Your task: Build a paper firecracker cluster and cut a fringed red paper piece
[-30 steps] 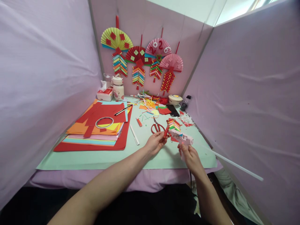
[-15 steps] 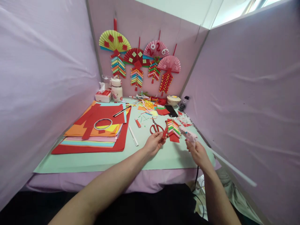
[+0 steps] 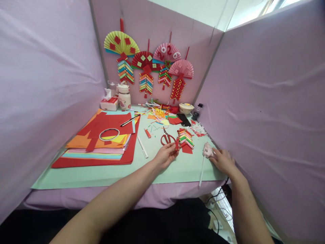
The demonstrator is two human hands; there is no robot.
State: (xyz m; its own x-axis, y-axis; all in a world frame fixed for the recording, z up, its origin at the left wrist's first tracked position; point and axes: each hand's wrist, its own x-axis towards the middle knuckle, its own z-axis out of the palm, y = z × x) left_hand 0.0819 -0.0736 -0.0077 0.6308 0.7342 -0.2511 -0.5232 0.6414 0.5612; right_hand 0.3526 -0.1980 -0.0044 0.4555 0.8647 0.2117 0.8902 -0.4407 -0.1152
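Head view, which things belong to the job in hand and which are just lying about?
In use: left hand pinching a red roll; right hand touching the glue gun, which lies on the mat; roll cluster beside them.
Lying about: scissors, paper stack, tape ring, scraps, tissue box, jar, wall fans.

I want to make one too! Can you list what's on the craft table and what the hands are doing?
Left hand: pinches a red paper roll
Right hand: touches the glue gun, lying on the green mat
Nearby: scissors, bunch of coloured rolls
Left side: stack of paper
Wall: paper fans
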